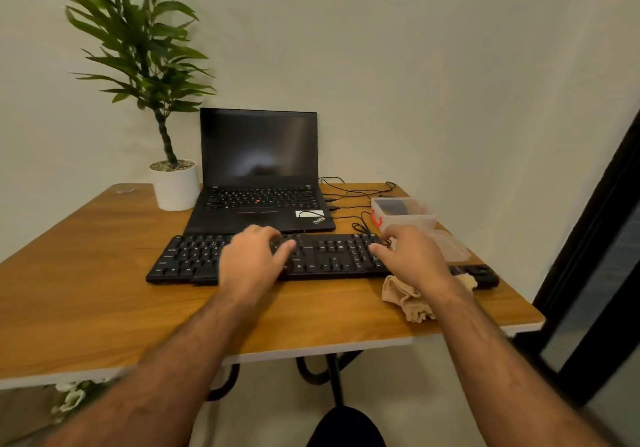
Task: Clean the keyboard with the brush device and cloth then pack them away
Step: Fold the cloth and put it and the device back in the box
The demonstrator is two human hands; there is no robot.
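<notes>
Left hand (254, 256): flat on keyboard (194, 259), grip loose, holding nothing
Right hand (412, 256): on keyboard's right end, grip loose, empty
Cloth (405, 296): on counter (104, 273)

Both bare forearms reach up from the lower frame toward the centre; the left hand (254, 256) lies palm down with fingers spread and loosely curled, the right hand (412, 256) likewise, right of centre, fingertips pointing left

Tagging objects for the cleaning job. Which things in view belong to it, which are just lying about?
Job:
keyboard
cloth
brush device, dark, at the keyboard's right end
clear box and lid, likely for packing

Lying about:
laptop
plant
cables
table
</notes>
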